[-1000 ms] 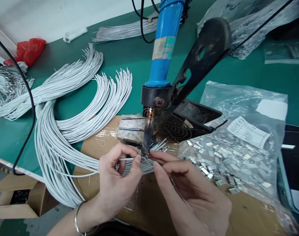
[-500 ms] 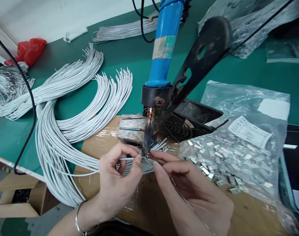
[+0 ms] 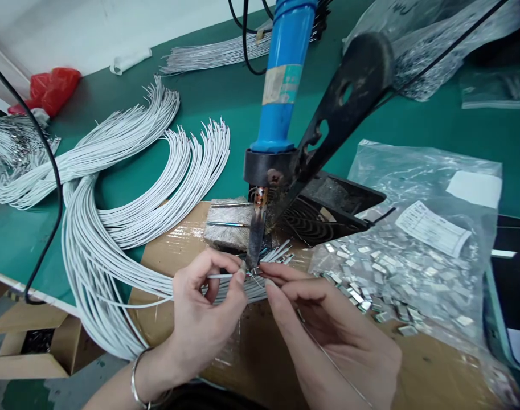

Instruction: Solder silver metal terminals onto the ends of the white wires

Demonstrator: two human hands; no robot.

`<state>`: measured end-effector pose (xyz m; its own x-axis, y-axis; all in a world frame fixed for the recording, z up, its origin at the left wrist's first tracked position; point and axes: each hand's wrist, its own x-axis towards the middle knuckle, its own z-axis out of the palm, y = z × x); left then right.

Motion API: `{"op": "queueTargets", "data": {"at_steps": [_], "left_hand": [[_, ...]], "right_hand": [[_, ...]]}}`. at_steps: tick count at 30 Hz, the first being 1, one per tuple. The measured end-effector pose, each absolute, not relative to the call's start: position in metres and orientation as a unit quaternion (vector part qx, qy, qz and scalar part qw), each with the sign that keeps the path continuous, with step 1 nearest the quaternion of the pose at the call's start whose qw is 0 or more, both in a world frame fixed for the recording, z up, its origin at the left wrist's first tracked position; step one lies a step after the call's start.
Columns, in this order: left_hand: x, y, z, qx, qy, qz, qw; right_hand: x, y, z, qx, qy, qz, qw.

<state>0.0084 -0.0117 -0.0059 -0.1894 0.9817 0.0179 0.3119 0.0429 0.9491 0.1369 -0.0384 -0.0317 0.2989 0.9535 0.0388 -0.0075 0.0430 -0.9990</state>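
Note:
My left hand (image 3: 211, 302) pinches a white wire (image 3: 219, 276), its end held just under the tip of a soldering iron (image 3: 255, 239). The iron has a blue handle (image 3: 279, 80) and hangs tip-down in a black stand arm (image 3: 336, 108). My right hand (image 3: 332, 330) is closed on a thin strand of solder wire (image 3: 328, 356), which runs down past the palm; its front end reaches the iron tip. A small shiny metal piece sits at the tip between my fingers, too small to make out. More white wires (image 3: 127, 273) lie behind my left hand.
A stone-like block (image 3: 229, 222) with metal rods stands behind the iron, beside a black fan (image 3: 315, 219). On the right, a plastic bag (image 3: 426, 171) lies by many small metal plates (image 3: 383, 273). Cardboard (image 3: 434, 370) covers the bench front. A black cable (image 3: 57, 188) hangs at left.
Both hands stay almost in place at the iron tip. The iron's handle and the stand arm appear shifted slightly left, and my right hand has moved a touch left.

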Motion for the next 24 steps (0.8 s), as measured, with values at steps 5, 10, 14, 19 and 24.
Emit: {"op": "queueTargets", "data": {"at_steps": [5,10,14,19,24], "left_hand": [[0.0078,-0.0125,-0.0064,0.526,0.615,0.461,0.364],[0.0079,-0.0118,-0.0079,0.532,0.611,0.46,0.363],[0.0067,-0.0129,-0.0079,0.534,0.612,0.459,0.359],[0.0068,-0.0137,-0.0065,0.535,0.61,0.461,0.36],[0.0078,-0.0123,-0.0066,0.533,0.608,0.462,0.365]], "right_hand": [[0.1359,-0.0383,-0.0308,-0.562,-0.427,0.402,0.583],[0.1349,-0.0385,-0.0311,-0.562,-0.427,0.397,0.586],[0.1345,-0.0401,-0.0316,-0.566,-0.423,0.395,0.586],[0.1341,-0.0402,-0.0312,-0.571,-0.428,0.385,0.585],[0.1325,-0.0381,-0.0315,-0.58,-0.421,0.377,0.586]]}}
